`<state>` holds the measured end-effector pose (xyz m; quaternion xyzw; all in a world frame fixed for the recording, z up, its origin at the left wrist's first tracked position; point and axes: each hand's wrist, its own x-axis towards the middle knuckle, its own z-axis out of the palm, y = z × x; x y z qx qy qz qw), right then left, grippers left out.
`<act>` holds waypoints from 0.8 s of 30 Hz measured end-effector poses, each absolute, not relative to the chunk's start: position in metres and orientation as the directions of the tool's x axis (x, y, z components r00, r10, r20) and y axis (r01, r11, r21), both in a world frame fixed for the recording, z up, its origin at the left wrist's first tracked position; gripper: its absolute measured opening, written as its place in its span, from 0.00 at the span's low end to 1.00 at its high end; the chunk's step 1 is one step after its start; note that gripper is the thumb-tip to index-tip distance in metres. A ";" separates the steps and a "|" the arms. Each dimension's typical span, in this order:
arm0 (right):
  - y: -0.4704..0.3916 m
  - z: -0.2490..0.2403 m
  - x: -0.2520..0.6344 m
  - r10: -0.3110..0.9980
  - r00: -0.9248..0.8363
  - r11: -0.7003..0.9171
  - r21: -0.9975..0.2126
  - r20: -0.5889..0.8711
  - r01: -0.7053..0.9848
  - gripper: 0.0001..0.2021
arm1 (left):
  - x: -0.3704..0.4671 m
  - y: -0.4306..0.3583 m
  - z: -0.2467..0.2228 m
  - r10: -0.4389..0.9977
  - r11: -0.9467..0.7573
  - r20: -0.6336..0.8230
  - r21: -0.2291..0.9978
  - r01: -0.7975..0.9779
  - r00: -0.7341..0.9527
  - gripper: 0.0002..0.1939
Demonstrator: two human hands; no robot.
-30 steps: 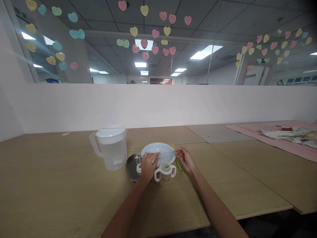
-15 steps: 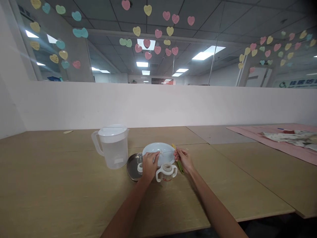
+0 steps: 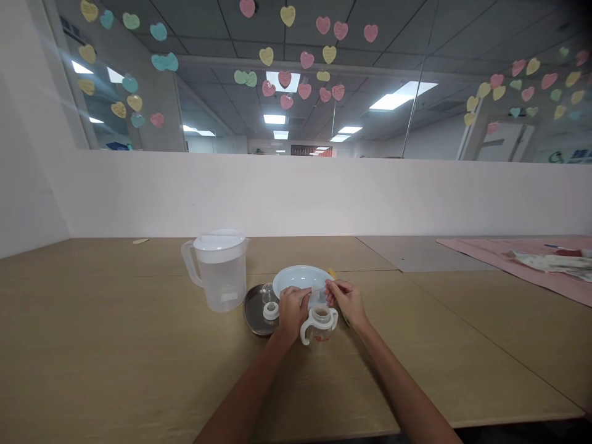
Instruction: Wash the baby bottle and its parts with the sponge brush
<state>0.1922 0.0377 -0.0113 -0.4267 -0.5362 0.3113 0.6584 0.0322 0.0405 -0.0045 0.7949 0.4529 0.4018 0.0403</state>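
Low in the frame's centre, my left hand and right hand, fingertips drawn together, pinch a thin clear piece before the white bowl; the two-handled bottle stands upright just below.

Muted, fairly even indoor light falls on the fingers and the tan tabletop around them. High beyond the fingers, rectangular ceiling lights glow washed-out white in dim gray glass. Far to their upper left, faint bluish glare streaks the wall. Soft shadows lie on the near side of the fingers, beside the forearms. The clear thing between the fingers is blurry. Far right of them, wide-angle stretching softens details; the top right corner darkens.
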 end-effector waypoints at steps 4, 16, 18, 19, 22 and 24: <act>0.035 -0.013 0.187 0.835 0.189 0.480 -0.852 0.516 0.207 0.18 | 0.034 0.040 -0.004 0.757 -0.586 0.613 0.486 0.648 0.225 0.12; 0.032 -0.002 0.197 0.894 0.060 0.444 -0.860 0.444 -0.251 0.20 | 0.031 0.044 -0.006 0.692 -0.687 0.689 0.539 0.487 0.215 0.11; 0.028 0.003 0.199 0.907 -0.037 0.375 -0.845 0.420 -0.380 0.25 | 0.031 0.045 -0.007 0.695 -0.680 0.688 0.535 0.501 0.209 0.11; 0.026 0.006 0.200 0.909 -0.077 0.345 -0.841 0.411 -0.417 0.27 | 0.030 0.045 -0.007 0.696 -0.677 0.689 0.534 0.507 0.204 0.11; 0.021 0.010 0.200 0.908 -0.155 0.285 -0.844 0.390 -0.455 0.26 | 0.029 0.045 -0.007 0.701 -0.669 0.687 0.539 0.513 0.192 0.11; 0.020 0.010 0.200 0.903 -0.193 0.261 -0.847 0.384 -0.464 0.22 | 0.028 0.045 -0.007 0.706 -0.666 0.682 0.548 0.506 0.191 0.10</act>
